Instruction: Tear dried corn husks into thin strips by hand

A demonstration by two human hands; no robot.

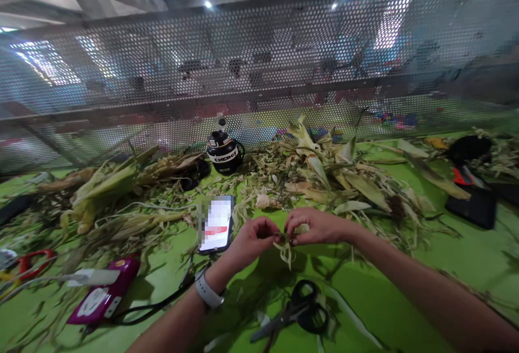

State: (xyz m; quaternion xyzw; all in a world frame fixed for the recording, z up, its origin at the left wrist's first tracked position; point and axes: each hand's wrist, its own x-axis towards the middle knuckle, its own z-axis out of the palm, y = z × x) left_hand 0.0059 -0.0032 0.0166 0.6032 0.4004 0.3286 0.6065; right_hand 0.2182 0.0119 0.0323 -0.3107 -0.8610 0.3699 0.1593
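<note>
Beyond the scissors (pixel 292 312), both hands (pixel 250 242) (pixel 320 226) pinch husk strips (pixel 286 253).

Husk strip (pixel 287 256) in the grip of left hand (pixel 252 240) and right hand (pixel 314 227), scissors (pixel 281 320) on green table (pixel 377 310)

Left fingers (pixel 264 225) just beside right fingers (pixel 299 217), curled

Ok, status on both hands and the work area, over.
Left hand, right hand pinching pale husk strips. Open scissors lying nearer the wearer. Phone beside left hand.
</note>
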